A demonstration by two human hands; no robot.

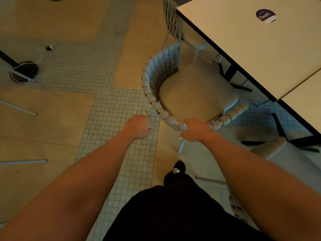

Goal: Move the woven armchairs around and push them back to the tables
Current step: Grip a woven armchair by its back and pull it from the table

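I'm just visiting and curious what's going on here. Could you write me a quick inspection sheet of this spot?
Surface: floor of tan panels and bands of small grey tiles.
Job's things: woven armchair with cushioned seat, facing the white table, seat partly under its edge; a second woven chair stands beyond it.
Clutter: purple round sticker on the tabletop; small dark scrap on the floor.
Hands: right hand, fingers curled round the chair's back rim; left hand beside the rim, holding nothing.
Cables: thin white cord looping at a dark round table base.
Surroundings: metal chair legs at left; person's dark trousers and shoe below.
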